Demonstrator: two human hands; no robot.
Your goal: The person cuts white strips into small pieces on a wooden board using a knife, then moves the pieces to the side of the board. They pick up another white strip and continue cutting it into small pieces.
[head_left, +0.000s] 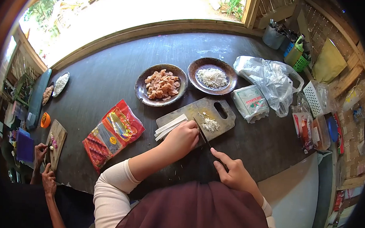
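Observation:
My left hand (pixel 184 135) is closed over several long white strips (pixel 170 127), pressing them onto the wooden cutting board (pixel 175 115). In my right hand (pixel 233 171) is a knife (pixel 202 132), its dark blade standing right beside my left fingers. My right index finger stretches along the knife toward the blade. To the right of the blade lies a small heap of thin white shreds (pixel 210 124) on the board, with a few bits scattered above it. The board's handle end, with its oval hole, points to the upper right.
Beyond the board stand a bowl of brown slices (pixel 162 84) and a brown plate of white shreds (pixel 212 77). A red food packet (pixel 114 133) lies left. Right are a wrapped white pack (pixel 250 102) and plastic bag (pixel 269 79). Another person's hands (pixel 48 179) work at a board (pixel 58 143) far left.

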